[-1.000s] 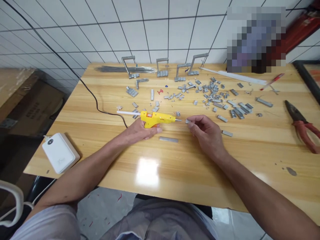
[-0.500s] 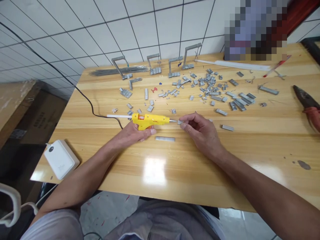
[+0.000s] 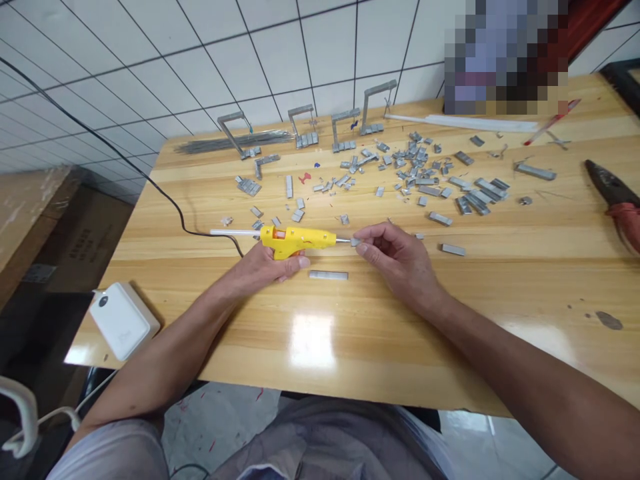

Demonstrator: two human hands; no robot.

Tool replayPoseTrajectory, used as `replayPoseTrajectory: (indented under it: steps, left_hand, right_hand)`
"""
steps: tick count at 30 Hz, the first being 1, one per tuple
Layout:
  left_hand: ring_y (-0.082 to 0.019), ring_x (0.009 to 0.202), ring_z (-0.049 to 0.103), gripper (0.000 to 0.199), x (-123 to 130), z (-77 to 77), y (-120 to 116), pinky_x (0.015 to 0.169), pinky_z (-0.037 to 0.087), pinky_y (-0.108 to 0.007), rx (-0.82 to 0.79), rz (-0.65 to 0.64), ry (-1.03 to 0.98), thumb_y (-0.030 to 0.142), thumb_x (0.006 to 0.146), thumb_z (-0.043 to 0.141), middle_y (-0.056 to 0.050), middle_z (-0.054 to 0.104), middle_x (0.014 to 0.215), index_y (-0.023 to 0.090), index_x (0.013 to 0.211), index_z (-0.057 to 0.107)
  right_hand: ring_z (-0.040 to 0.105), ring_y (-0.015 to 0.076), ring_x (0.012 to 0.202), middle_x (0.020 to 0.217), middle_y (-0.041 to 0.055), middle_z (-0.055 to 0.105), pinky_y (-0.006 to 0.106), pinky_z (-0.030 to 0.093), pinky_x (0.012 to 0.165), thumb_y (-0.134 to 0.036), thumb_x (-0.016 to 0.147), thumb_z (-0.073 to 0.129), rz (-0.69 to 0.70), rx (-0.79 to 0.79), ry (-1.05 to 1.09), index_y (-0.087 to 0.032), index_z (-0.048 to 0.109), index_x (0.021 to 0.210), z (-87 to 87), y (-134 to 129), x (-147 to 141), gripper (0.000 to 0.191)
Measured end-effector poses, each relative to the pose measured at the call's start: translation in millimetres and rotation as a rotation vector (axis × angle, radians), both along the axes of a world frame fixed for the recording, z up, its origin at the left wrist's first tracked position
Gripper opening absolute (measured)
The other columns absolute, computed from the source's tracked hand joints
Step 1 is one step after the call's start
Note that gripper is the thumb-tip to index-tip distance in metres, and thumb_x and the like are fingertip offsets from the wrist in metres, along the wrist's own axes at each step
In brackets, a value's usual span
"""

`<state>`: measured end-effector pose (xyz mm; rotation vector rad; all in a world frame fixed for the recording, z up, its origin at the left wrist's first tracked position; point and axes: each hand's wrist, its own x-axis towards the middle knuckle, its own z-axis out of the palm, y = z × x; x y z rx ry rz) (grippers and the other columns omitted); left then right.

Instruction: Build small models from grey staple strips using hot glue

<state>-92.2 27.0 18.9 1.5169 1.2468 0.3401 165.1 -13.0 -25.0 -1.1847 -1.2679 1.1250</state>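
Observation:
My left hand [image 3: 280,263] is wrapped round the handle of a yellow glue gun [image 3: 305,238], whose nozzle points right and a clear glue stick [image 3: 233,233] juts from its back. Between the thumb and fingers of my right hand [image 3: 393,257] is a small grey metal piece [image 3: 355,242], at the nozzle's tip. Whether nozzle and piece touch is too small to tell. Just below the gun, a strip of grey staples [image 3: 329,275] lies flat on the wooden table [image 3: 380,353].
Grey bent frames [image 3: 345,130] stand along the tiled wall. Many small metal pieces [image 3: 415,160] lie scattered at the back. Pliers [image 3: 613,200] are at the right, a white box [image 3: 124,321] at the left. A black cable [image 3: 165,190] runs to the gun.
The view has shifted slightly. The nozzle tip and the small piece in my right hand look a little closer together; both hands keep their holds.

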Motion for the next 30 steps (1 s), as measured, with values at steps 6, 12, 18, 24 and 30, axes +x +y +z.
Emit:
replayPoseTrajectory:
  steps: [6, 12, 18, 24, 30]
  left_hand:
    - [-0.010, 0.056, 0.043, 0.039, -1.4, -2.4, 0.3, 0.055, 0.034, -0.024, 0.011, -0.003, 0.000, 0.046, 0.085, 0.075, 0.005, 0.048, 0.057, 0.019, 0.066, 0.052]
    - [-0.010, 0.057, 0.043, 0.039, -1.3, -2.7, -0.3, 0.055, 0.033, -0.024, 0.006, -0.003, -0.005, 0.045, 0.085, 0.074, 0.005, 0.048, 0.057, 0.019, 0.067, 0.053]
    - [-0.010, 0.056, 0.042, 0.039, -0.4, -1.2, -0.6, 0.055, 0.032, -0.025, -0.004, -0.006, -0.005, 0.045, 0.085, 0.074, 0.005, 0.047, 0.056, 0.019, 0.066, 0.052]
    - [-0.010, 0.056, 0.043, 0.038, 0.6, 0.4, 0.3, 0.054, 0.032, -0.025, 0.001, -0.006, 0.004, 0.044, 0.082, 0.076, 0.005, 0.048, 0.056, 0.019, 0.066, 0.053]
    - [-0.009, 0.056, 0.043, 0.035, 0.7, 1.0, 0.6, 0.054, 0.034, -0.024, 0.006, -0.020, -0.007, 0.043, 0.082, 0.076, 0.005, 0.048, 0.056, 0.019, 0.069, 0.054]
  right_hand:
    - [0.053, 0.0138, 0.069, 0.077, -0.0018, 0.061, 0.031, 0.045, 0.065, -0.052, 0.087, 0.078, 0.003, 0.000, -0.002, -0.024, 0.073, 0.096, -0.6, 0.0, -0.1, 0.030]
    - [0.053, 0.0137, 0.069, 0.077, -0.0022, 0.060, 0.031, 0.044, 0.065, -0.048, 0.087, 0.078, 0.007, -0.003, 0.021, -0.024, 0.074, 0.096, -0.7, 0.0, -0.3, 0.026]
    - [0.052, 0.0133, 0.069, 0.076, -0.0026, 0.060, 0.030, 0.043, 0.064, -0.043, 0.087, 0.078, 0.007, 0.002, 0.040, -0.024, 0.074, 0.096, -0.9, 0.5, -0.2, 0.022]
    - [0.052, 0.0128, 0.068, 0.076, -0.0028, 0.060, 0.030, 0.043, 0.065, -0.041, 0.087, 0.078, 0.010, 0.005, 0.051, -0.023, 0.074, 0.096, -2.2, 1.1, -0.1, 0.021]
    - [0.052, 0.0123, 0.068, 0.075, -0.0029, 0.060, 0.030, 0.043, 0.065, -0.040, 0.087, 0.079, 0.005, 0.009, 0.065, -0.022, 0.074, 0.096, -3.3, 1.2, -0.5, 0.020]
